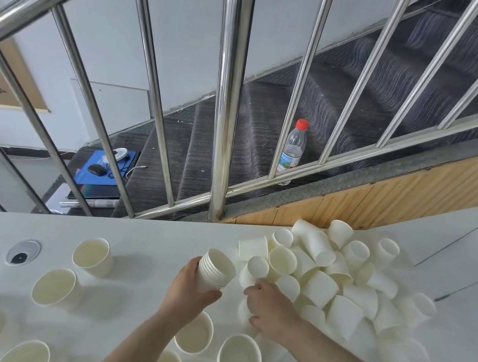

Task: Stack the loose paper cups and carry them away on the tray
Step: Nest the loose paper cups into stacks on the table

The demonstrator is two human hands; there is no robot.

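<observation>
**Cup stacking at white table**

Upright paper cups point(239, 359) stand nearest on the white table point(141, 247). Left hand point(190, 287) grips a nested cup stack point(215, 272), tilted. Right hand point(269, 306) curls its fingers around a loose cup point(252, 273) at the edge of the cup pile point(339, 281). No tray in view.

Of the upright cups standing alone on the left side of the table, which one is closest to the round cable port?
The upright cup just right of the cable port. It stands farthest back on the table; the others sit nearer the camera.
</observation>
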